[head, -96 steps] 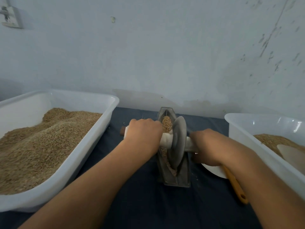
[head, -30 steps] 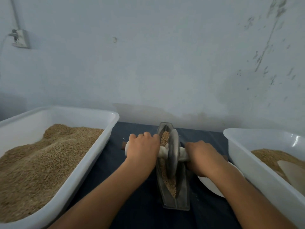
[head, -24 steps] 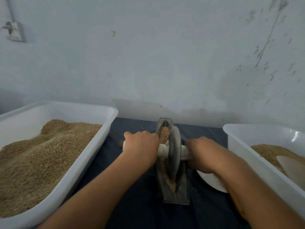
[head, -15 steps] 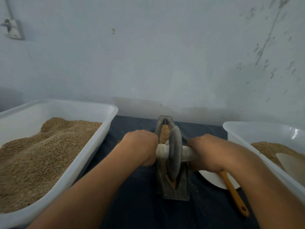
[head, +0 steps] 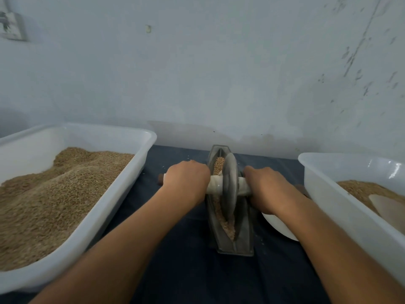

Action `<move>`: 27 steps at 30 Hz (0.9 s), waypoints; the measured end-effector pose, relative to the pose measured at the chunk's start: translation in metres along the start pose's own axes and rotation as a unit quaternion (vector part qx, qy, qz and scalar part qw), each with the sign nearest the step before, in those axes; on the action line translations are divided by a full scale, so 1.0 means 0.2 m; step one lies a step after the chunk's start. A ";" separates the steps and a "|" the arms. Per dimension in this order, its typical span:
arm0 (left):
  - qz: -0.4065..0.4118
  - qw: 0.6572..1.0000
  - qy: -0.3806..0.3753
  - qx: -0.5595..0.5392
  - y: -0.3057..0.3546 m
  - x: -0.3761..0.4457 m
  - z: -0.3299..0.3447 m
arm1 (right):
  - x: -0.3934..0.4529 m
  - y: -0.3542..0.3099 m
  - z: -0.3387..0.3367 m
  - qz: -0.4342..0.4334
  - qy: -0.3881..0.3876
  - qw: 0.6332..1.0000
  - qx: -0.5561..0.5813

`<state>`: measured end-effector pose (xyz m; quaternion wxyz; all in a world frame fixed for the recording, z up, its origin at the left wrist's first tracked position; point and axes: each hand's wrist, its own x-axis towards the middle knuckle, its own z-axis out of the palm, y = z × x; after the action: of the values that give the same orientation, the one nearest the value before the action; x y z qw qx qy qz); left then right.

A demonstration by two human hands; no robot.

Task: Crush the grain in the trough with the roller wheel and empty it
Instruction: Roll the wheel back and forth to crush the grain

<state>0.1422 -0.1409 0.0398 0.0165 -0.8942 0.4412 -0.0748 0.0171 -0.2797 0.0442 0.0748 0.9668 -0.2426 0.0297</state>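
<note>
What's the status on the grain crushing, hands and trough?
Left hand and right hand grip the axle either side of the roller wheel. Wheel mid-trough; grain whole beyond it, crushed nearer. Nothing obstructing.

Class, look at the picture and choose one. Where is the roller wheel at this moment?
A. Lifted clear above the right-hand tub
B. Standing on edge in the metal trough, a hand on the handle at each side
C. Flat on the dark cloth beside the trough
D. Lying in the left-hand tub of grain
B: the roller wheel stands on edge in the trough, with the left hand and right hand gripping its handle on either side.
</note>
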 end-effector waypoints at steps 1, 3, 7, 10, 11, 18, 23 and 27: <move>-0.002 1.000 0.015 0.006 0.00 0.01 0.01 | 0.01 0.00 0.01 0.001 0.010 1.000 0.000; -0.005 0.999 0.046 0.011 0.01 0.02 0.02 | 0.03 0.00 0.03 0.000 0.019 1.000 0.006; -0.009 0.997 0.071 0.011 0.01 0.07 0.04 | 0.09 0.00 0.05 0.009 0.023 1.000 -0.001; -0.005 0.997 0.081 0.007 0.01 0.11 0.05 | 0.14 0.01 0.04 0.024 0.005 1.000 -0.006; -0.005 0.996 0.083 0.007 0.00 0.12 0.05 | 0.15 0.01 0.04 0.027 -0.004 1.000 -0.007; -0.014 0.995 0.094 0.006 0.00 0.18 0.05 | 0.25 0.02 0.02 0.041 -0.043 0.998 -0.020; -0.013 0.995 0.103 0.003 0.00 0.18 0.05 | 0.27 0.01 -0.01 0.034 -0.048 0.998 -0.027; -0.020 0.993 0.114 -0.013 0.00 0.15 0.07 | 0.23 0.00 0.00 0.038 -0.048 0.998 -0.027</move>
<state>0.1631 -0.1645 0.0291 -0.0468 -0.8884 0.4236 -0.1706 0.0576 -0.3006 0.0478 0.0881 0.9547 -0.2833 -0.0208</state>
